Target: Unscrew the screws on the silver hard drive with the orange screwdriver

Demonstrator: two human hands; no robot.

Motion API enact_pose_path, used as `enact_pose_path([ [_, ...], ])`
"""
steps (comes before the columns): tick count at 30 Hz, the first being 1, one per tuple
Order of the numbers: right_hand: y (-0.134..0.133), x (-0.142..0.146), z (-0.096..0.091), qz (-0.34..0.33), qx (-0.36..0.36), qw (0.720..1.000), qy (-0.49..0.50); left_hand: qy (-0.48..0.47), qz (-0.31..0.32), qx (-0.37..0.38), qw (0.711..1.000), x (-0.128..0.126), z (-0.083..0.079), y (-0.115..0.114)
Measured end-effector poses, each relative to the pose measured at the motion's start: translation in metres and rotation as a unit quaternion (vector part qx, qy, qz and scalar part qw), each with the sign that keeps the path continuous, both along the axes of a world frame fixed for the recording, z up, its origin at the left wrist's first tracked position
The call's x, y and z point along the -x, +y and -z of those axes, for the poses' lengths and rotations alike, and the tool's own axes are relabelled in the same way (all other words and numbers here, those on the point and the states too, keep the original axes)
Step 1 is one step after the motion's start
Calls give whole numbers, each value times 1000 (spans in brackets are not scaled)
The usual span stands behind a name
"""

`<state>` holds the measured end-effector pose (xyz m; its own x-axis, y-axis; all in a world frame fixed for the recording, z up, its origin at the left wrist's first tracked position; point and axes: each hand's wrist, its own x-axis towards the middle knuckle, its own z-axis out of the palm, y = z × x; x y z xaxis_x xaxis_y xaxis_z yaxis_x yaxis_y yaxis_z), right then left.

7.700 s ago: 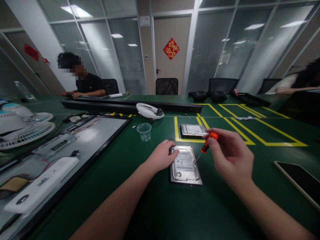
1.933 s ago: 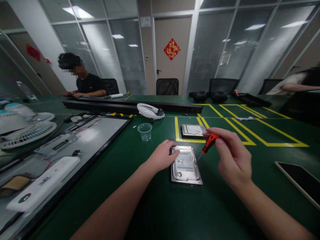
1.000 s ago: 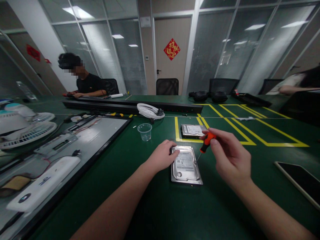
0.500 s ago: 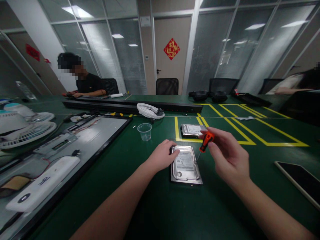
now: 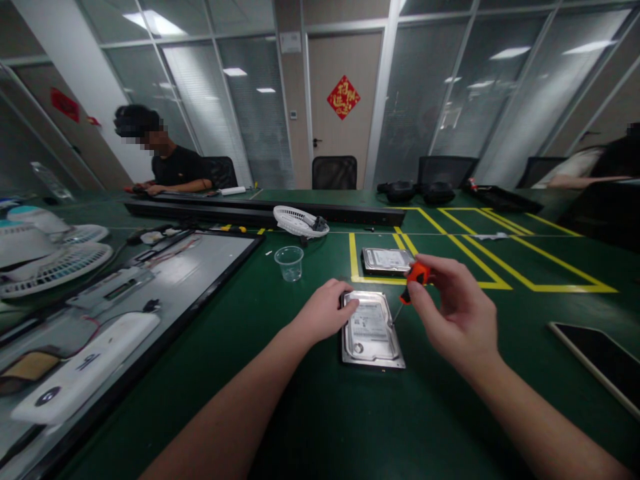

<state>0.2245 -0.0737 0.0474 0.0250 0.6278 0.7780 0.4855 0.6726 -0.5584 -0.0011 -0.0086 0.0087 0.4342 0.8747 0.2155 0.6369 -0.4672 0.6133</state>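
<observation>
A silver hard drive (image 5: 373,333) lies flat on the green table, label side up. My left hand (image 5: 327,310) grips its far left corner, thumb on the top cover and fingers round the edge. Pinched in my right hand (image 5: 457,310) is a screwdriver (image 5: 416,280) with an orange and black handle. Its thin shaft slants down to the drive's right edge, where the tip touches or nearly touches; the exact contact is too small to make out. Just beyond, a second hard drive (image 5: 385,260) rests inside a yellow tape outline.
A clear plastic cup (image 5: 289,264) stands left of the drives. Farther left lies a large opened panel (image 5: 200,267) with a white power strip (image 5: 87,367) on it. A phone (image 5: 600,363) is at the right. Behind are a white fan part (image 5: 301,222) and a long black bar (image 5: 225,212); a person (image 5: 173,163) sits across.
My right fingers have shifted slightly on the screwdriver handle, the thumb moving left across it. The tip stays at the same spot, and my left hand and the drive have not moved.
</observation>
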Motion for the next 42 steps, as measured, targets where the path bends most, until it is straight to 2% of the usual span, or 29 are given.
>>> enact_pose_path([
  [5, -4, 2, 2, -35, 32, 998, 35, 0, 2, -11, 1000, 0, 2, 1],
  [12, 2, 1, 2, 0, -9, 1000, 5, 6, 0, -9, 1000, -1, 0, 1],
  [17, 4, 0, 1, 11, -9, 1000, -12, 0, 0, -8, 1000, -1, 0, 0],
  [27, -4, 2, 1, -35, 29, 998, 41, 0, 1, -4, 1000, 0, 0, 1],
  [34, 2, 1, 2, -1, -11, 1000, 5, 0, 2, -9, 1000, 0, 1, 1],
  [42, 0, 0, 0, -8, 2, 1000, 0, 2, 0, -9, 1000, -1, 2, 2],
])
